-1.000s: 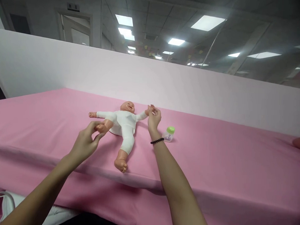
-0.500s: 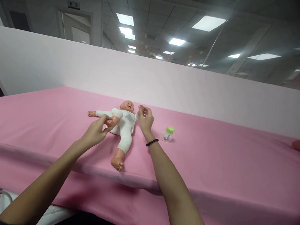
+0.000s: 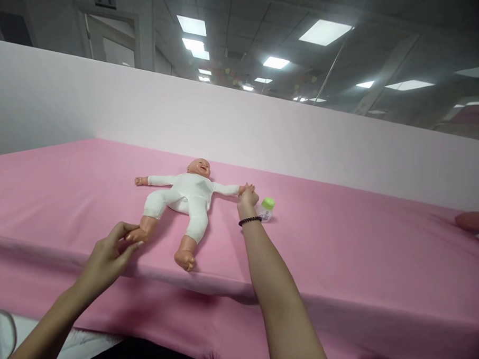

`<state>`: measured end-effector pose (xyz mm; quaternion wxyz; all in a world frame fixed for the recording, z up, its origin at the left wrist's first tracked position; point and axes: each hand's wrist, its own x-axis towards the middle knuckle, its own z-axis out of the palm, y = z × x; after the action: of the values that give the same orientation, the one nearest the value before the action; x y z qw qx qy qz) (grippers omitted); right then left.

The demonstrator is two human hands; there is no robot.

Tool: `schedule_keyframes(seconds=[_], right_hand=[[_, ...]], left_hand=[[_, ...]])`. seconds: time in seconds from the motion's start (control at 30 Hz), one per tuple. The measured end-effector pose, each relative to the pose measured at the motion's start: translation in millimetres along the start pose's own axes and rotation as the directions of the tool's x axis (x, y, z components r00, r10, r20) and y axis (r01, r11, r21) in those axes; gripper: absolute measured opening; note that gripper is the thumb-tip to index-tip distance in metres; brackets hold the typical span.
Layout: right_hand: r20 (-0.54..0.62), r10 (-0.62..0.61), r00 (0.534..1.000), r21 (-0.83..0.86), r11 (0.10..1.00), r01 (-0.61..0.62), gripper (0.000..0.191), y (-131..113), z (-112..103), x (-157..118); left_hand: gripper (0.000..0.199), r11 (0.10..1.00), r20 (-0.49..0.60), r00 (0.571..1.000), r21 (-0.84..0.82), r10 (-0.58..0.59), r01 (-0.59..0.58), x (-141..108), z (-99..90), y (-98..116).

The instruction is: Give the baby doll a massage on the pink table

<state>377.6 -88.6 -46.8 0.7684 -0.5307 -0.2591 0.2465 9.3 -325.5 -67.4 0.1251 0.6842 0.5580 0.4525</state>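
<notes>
A baby doll [image 3: 193, 190] with a white cloth body lies on its back, head toward the wall, both arms stretched sideways and its legs apart. My left hand [image 3: 111, 250] is closed on the doll's foot at the left of the view, thumb on one side and fingers on the other. At the end of the doll's other side, my right hand [image 3: 249, 197] grips the small hand of the outstretched arm; its fingers are partly hidden. A small bottle with a green cap [image 3: 267, 210] stands just right of my right wrist, partly covered by it.
Pink cloth [image 3: 339, 247] covers the table, which ends at a front edge close to me. A low white wall [image 3: 226, 120] with glass above runs along the back. Part of another doll-like object [image 3: 473, 221] shows at the far right.
My left hand has drawn the doll's bent leg down and out toward me, so it lies straighter. My right hand has moved right with the doll's arm, which now extends sideways.
</notes>
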Motion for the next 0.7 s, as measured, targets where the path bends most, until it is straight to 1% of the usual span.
schedule_keyframes(seconds=[0.03, 0.07, 0.1, 0.13, 0.17, 0.23, 0.27, 0.3, 0.33, 0.37, 0.4, 0.43, 0.47, 0.5, 0.53, 0.57, 0.6, 0.63, 0.7], right_hand=[[-0.029, -0.037, 0.999, -0.004, 0.999, 0.037, 0.018, -7, 5, -6], [-0.037, -0.1, 0.994, -0.009, 0.995, 0.1, 0.022, -15, 11, -13], [-0.019, -0.191, 0.981, -0.011, 0.982, 0.191, 0.026, -22, 16, -21], [0.03, -0.294, 0.955, -0.007, 0.956, 0.294, 0.03, -29, 20, -30], [0.1, -0.38, 0.92, 0.006, 0.924, 0.382, 0.032, -34, 24, -40], [0.249, -0.48, 0.841, 0.035, 0.872, 0.488, 0.03, -40, 30, -61], [0.329, -0.516, 0.791, 0.042, 0.844, 0.534, 0.027, -40, 32, -71], [0.415, -0.547, 0.727, 0.04, 0.809, 0.586, 0.023, -39, 33, -80], [0.507, -0.569, 0.647, 0.029, 0.762, 0.647, 0.021, -36, 34, -87], [0.597, -0.578, 0.556, 0.015, 0.701, 0.713, 0.02, -33, 33, -93], [0.677, -0.569, 0.467, 0.002, 0.636, 0.772, 0.022, -30, 33, -98], [0.738, -0.547, 0.395, -0.01, 0.577, 0.817, 0.024, -27, 32, -100], [0.778, -0.523, 0.348, -0.02, 0.533, 0.846, 0.026, -25, 31, -102], [0.799, -0.506, 0.323, -0.024, 0.511, 0.859, 0.026, -24, 31, -101], [0.801, -0.503, 0.325, -0.025, 0.514, 0.857, 0.026, -24, 31, -100], [0.784, -0.512, 0.351, -0.024, 0.54, 0.841, 0.025, -25, 31, -98], [0.75, -0.526, 0.4, -0.023, 0.584, 0.811, 0.024, -27, 31, -94], [0.697, -0.54, 0.471, -0.021, 0.641, 0.767, 0.022, -30, 32, -90], [0.539, -0.542, 0.644, 0.004, 0.767, 0.641, 0.02, -36, 32, -78]], left_hand=[[0.032, 1.0, -0.034, 0.999, 0.0, 0.018, -0.018, 7, -1.5, 7], [0.032, 0.999, -0.068, 0.997, 0.001, 0.038, -0.038, 15, -2.9, 16], [0.032, 0.998, -0.094, 0.994, 0.001, 0.062, -0.062, 24, -3.7, 25], [0.033, 0.996, -0.105, 0.991, -0.001, 0.086, -0.087, 34, -3.7, 34], [0.034, 0.994, -0.098, 0.989, -0.006, 0.111, -0.112, 45, -2.2, 42], [0.034, 0.987, -0.058, 0.986, -0.017, 0.158, -0.159, 67, 5.7, 55], [0.033, 0.983, -0.032, 0.983, -0.023, 0.18, -0.18, 78, 12.2, 58], [0.031, 0.979, -0.008, 0.98, -0.032, 0.199, -0.199, 88, 20.2, 60], [0.029, 0.975, 0.019, 0.975, -0.041, 0.22, -0.219, 98, 29.3, 59], [0.027, 0.971, 0.048, 0.97, -0.044, 0.239, -0.237, 105, 38.9, 58], [0.026, 0.967, 0.075, 0.964, -0.037, 0.256, -0.254, 111, 48.2, 55], [0.027, 0.964, 0.097, 0.959, -0.021, 0.268, -0.267, 115, 56.6, 52], [0.029, 0.961, 0.107, 0.956, -0.002, 0.274, -0.275, 118, 63.5, 50], [0.032, 0.96, 0.105, 0.955, 0.013, 0.277, -0.28, 118, 68.2, 47], [0.033, 0.959, 0.091, 0.956, 0.014, 0.279, -0.281, 117, 70.4, 45], [0.032, 0.96, 0.069, 0.958, 0.0, 0.279, -0.279, 114, 69.9, 45], [0.031, 0.96, 0.042, 0.96, -0.027, 0.278, -0.277, 110, 66.8, 45], [0.029, 0.96, 0.013, 0.961, -0.058, 0.277, -0.276, 104, 61.3, 46], [0.03, 0.958, -0.028, 0.964, -0.11, 0.264, -0.265, 90, 44.9, 49]])
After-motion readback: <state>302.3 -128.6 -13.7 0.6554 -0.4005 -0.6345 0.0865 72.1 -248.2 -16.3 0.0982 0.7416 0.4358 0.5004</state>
